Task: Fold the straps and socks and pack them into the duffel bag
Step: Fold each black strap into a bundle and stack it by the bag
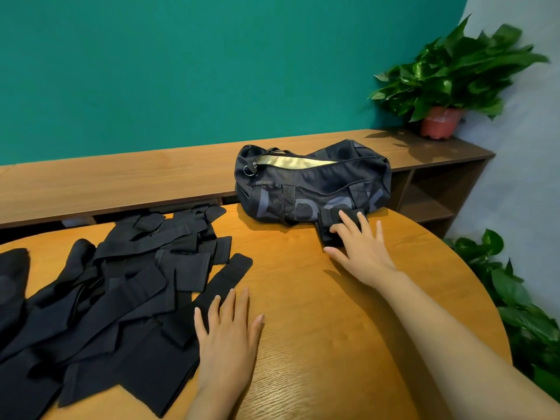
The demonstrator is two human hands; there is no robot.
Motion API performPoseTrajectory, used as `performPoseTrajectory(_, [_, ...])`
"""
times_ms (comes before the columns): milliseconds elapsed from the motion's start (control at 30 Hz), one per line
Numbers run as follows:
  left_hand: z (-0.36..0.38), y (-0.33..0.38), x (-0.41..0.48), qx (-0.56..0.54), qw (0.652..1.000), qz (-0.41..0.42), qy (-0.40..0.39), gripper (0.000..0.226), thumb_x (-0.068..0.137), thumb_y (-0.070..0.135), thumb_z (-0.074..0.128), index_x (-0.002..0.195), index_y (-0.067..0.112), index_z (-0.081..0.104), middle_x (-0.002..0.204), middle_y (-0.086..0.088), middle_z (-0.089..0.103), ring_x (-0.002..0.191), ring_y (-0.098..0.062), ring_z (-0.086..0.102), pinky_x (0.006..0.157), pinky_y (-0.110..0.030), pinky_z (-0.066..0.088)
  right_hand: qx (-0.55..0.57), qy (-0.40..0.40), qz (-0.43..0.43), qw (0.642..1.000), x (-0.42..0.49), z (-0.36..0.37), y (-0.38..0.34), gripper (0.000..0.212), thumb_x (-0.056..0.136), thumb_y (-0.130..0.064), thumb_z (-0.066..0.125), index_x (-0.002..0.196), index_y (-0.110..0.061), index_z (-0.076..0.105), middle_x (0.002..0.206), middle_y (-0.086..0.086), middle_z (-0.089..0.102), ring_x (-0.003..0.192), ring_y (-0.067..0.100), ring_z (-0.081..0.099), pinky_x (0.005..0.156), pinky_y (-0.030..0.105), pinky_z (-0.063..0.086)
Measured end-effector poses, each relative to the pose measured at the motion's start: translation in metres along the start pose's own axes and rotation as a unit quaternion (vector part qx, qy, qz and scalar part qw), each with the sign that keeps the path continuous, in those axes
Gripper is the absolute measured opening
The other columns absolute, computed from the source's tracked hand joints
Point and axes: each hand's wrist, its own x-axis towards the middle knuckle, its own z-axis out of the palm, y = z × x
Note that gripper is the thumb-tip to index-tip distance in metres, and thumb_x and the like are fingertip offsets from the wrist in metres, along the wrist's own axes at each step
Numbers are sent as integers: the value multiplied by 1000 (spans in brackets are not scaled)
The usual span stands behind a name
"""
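The wooden surface (303, 283) carries everything. A loose heap of black straps and socks (121, 298) sprawls to the left of the duffel bag (312, 180) and nearer to the person. The duffel bag lies on its side at the far edge, its zip open on a pale lining. A potted plant (448, 86) stands on the shelf behind and right of the duffel bag. The left hand (227, 338) lies flat, fingers straight, fingertips on the edge of the heap. The right hand (363, 250) rests with spread, straight fingers on a folded strap (325, 218) lying against the front of the duffel bag.
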Motion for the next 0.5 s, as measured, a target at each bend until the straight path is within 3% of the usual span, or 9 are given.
performPoseTrajectory(100, [3, -1, 0, -2, 1000, -7, 1, 65, 98, 58, 15, 135, 23, 55, 129, 0, 62, 120, -30, 57, 100, -60, 39, -81, -5, -21, 997, 13, 1, -16, 59, 96, -66, 26, 150, -46, 17, 163, 0, -11, 146, 44, -14, 113, 68, -2])
performPoseTrajectory(267, [7, -2, 0, 3, 1000, -8, 10, 65, 99, 59, 12, 134, 25, 56, 130, 1, 62, 121, -29, 57, 101, -59, 40, -108, -97, 0, 989, 27, 12, -22, 54, 96, -65, 30, 139, -36, 47, 164, 0, -9, 144, 51, -9, 113, 69, 5])
performPoseTrajectory(500, [9, -2, 0, 1, 1000, 3, 18, 61, 96, 57, 24, 135, 23, 55, 132, 0, 60, 123, -29, 54, 102, -60, 38, -107, -90, 10, 990, 11, 19, 3, 56, 94, -67, 33, 137, -34, 48, 164, -1, 3, 144, 50, -2, 113, 66, 12])
